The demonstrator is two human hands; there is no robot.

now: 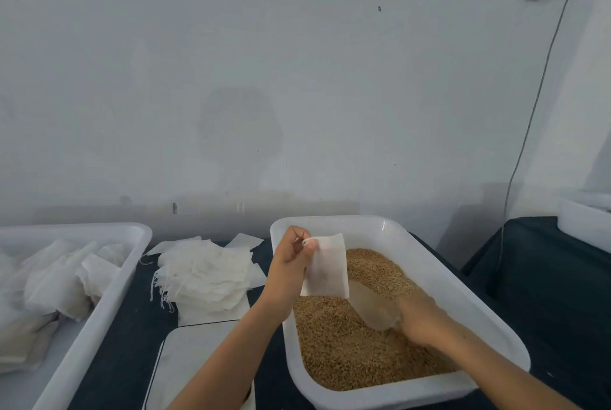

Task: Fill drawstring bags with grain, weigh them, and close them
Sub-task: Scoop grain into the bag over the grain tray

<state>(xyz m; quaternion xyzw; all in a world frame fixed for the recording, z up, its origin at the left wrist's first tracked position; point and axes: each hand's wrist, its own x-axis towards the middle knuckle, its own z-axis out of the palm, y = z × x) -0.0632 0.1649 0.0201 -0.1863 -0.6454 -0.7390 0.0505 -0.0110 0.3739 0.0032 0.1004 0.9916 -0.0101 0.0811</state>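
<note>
Thin white fabric, the bag [325, 266] hangs limp over the grain tub [373, 228], pinched at its mouth by the left hand [291, 264]. The right hand [420, 317] grips a clear scoop [370, 307] in the grain [344, 353]. Light and floppy, it is likely best held by the rim.

White bag [325, 267]; golden-brown grain [347, 353]; white tub [429, 264]; translucent scoop [370, 307]; dark tablecloth [535, 277].

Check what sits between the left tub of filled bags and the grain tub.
Head view: a loose pile of empty white drawstring bags on the dark tabletop, with a white flat scale nearer the camera.
</note>
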